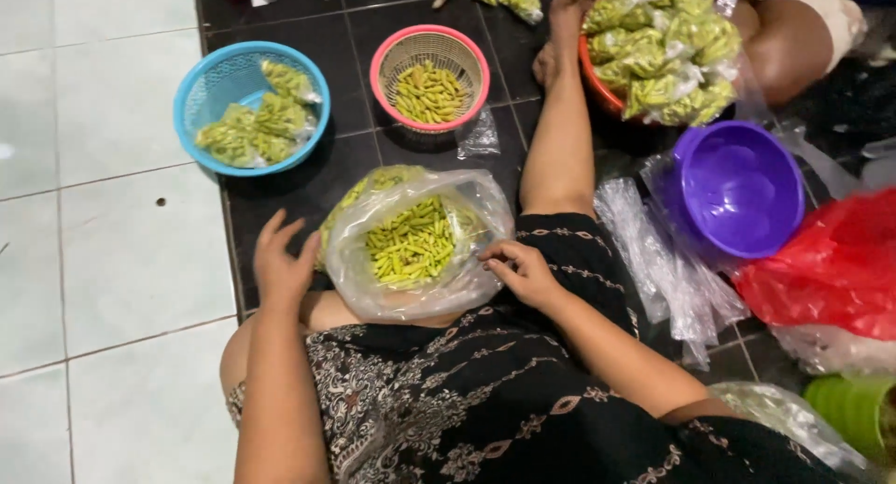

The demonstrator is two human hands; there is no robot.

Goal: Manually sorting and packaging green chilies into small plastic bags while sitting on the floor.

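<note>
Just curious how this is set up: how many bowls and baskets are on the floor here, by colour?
Blue basket: 1
Pink basket: 1
Orange-red bowl: 1
Purple bowl: 1
Green container, partly cut off at the edge: 1
Total: 5

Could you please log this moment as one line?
left hand: open beside bag | right hand: on bag rim | bag of green chilies: open, on lap

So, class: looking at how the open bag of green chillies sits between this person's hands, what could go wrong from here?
1. The large clear bag lies open and slack on the lap; only the right hand pinches its rim, so chillies might spill.
2. The left hand rests beside the bag, apparently not gripping it, so that side could sag.
3. Loose empty bags crowd the purple bowl and may slide underfoot.
</note>
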